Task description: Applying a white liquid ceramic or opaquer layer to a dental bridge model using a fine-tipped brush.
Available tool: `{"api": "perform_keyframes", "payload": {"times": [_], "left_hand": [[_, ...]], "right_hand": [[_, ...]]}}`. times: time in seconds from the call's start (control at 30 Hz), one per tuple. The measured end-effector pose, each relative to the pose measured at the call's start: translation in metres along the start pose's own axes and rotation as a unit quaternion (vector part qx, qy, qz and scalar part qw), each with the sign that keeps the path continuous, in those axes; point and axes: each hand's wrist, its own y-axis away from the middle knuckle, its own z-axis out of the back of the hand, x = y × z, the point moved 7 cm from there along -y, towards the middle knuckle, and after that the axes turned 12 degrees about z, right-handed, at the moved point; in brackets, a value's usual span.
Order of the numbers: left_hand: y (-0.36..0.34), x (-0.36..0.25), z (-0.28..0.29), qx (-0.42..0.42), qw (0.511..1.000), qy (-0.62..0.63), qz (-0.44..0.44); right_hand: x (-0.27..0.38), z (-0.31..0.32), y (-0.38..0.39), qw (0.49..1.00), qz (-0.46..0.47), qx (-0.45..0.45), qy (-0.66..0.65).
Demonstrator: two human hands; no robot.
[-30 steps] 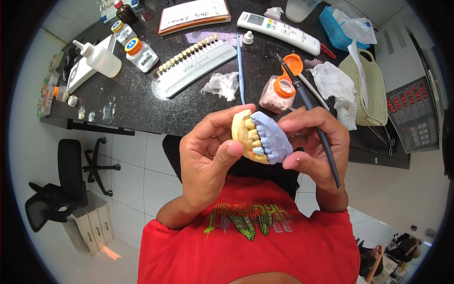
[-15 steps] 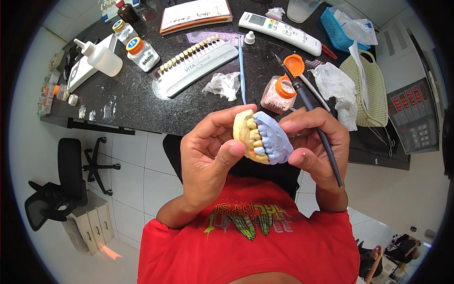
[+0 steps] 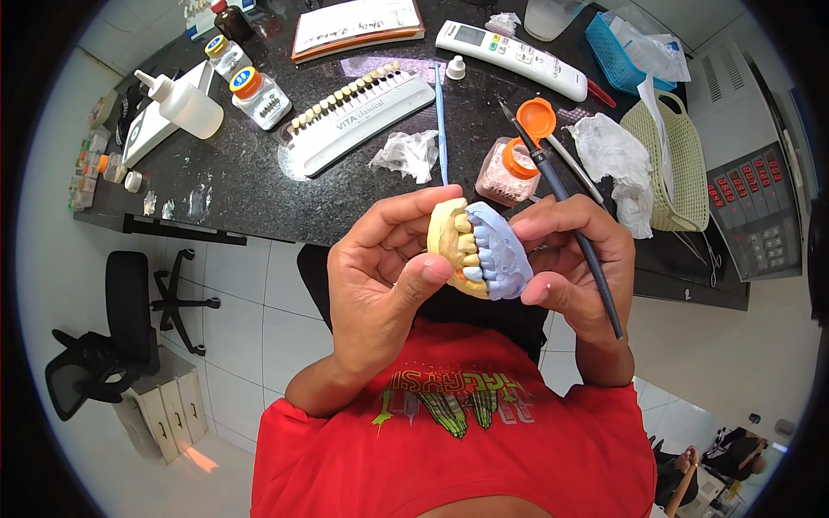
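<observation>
My left hand (image 3: 380,272) grips a yellow plaster dental cast (image 3: 452,244), thumb and fingers around its left side. My right hand (image 3: 572,259) presses a blue dental cast (image 3: 499,250) against it, so the two rows of teeth meet between my hands. A long dark brush (image 3: 566,207) is also tucked between my right fingers, its tip pointing up toward the bench. Both casts are held in front of my chest, below the black bench edge.
On the black bench (image 3: 250,186) lie a tooth shade guide (image 3: 354,112), an open jar with orange lid (image 3: 509,168), crumpled tissues (image 3: 406,155), a blue-handled tool (image 3: 439,121), a white remote (image 3: 509,59), bottles (image 3: 181,105) and a woven basket (image 3: 673,160). An office chair (image 3: 112,337) stands at lower left.
The two casts have tilted slightly and shifted a little upward between my hands. The grip of both hands is unchanged.
</observation>
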Motion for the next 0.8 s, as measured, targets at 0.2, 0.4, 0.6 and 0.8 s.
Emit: {"api": "perform_keyframes", "payload": {"times": [0.2,0.4,0.6,0.8], "left_hand": [[0.001,-0.002,0.000,-0.015,1.000,0.014,-0.008],[0.004,-0.010,0.002,-0.061,0.995,-0.033,-0.069],[0.007,-0.015,-0.006,-0.063,0.988,-0.101,-0.097],[0.013,-0.019,-0.012,-0.041,0.986,-0.116,-0.116]], "right_hand": [[-0.002,-0.001,0.000,1.000,-0.004,0.001,0.011],[-0.007,-0.002,0.001,1.000,-0.016,-0.005,0.007],[-0.002,-0.001,0.003,1.000,0.000,-0.005,0.015],[0.007,0.000,0.003,0.999,0.029,-0.012,0.009]]}}
